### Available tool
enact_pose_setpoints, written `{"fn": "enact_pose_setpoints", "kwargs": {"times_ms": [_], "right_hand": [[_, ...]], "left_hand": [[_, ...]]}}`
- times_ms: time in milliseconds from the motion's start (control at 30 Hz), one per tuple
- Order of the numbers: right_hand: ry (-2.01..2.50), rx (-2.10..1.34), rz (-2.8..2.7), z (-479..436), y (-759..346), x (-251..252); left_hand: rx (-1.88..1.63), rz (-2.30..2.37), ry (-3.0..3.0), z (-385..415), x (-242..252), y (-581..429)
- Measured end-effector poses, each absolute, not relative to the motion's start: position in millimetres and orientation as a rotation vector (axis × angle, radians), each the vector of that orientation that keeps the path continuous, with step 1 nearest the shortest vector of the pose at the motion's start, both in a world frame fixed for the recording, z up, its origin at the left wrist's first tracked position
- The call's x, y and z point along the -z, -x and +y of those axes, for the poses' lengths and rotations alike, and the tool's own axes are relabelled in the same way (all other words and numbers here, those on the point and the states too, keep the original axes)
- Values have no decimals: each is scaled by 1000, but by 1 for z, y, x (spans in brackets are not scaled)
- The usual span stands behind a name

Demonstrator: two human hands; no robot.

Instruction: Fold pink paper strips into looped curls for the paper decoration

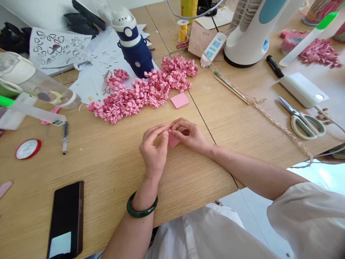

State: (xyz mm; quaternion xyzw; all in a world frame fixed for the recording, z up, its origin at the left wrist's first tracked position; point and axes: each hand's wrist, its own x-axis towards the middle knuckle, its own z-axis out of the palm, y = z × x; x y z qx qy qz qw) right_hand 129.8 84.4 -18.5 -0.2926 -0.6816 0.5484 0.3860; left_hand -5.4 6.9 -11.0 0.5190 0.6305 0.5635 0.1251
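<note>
Both hands meet over the middle of the wooden worktop (107, 169), pinching a small pink paper (173, 140) between them. The left hand (154, 150) closes thumb and forefinger on its left edge, and the right hand (189, 135) curls over its top. The paper sits tilted, one free corner pointing down toward the person; fingers cover too much to tell its long axis. Just beyond lie a loose pink square (179, 100) and a heap of curled pink pieces (140, 91).

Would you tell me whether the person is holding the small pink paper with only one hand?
No, both the left hand and the right hand pinch the pink paper between their fingertips.
</note>
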Motion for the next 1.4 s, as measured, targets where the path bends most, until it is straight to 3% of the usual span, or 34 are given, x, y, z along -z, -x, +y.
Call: {"fn": "enact_pose_setpoints", "kwargs": {"times_ms": [833, 1400], "right_hand": [[702, -1406, -1784, 86, -133, 14], [696, -1388, -1787, 88, -131, 19]], "left_hand": [[-1558, 1669, -1088, 9, 13, 5], [-1559, 1649, -1181, 7, 11, 5]]}}
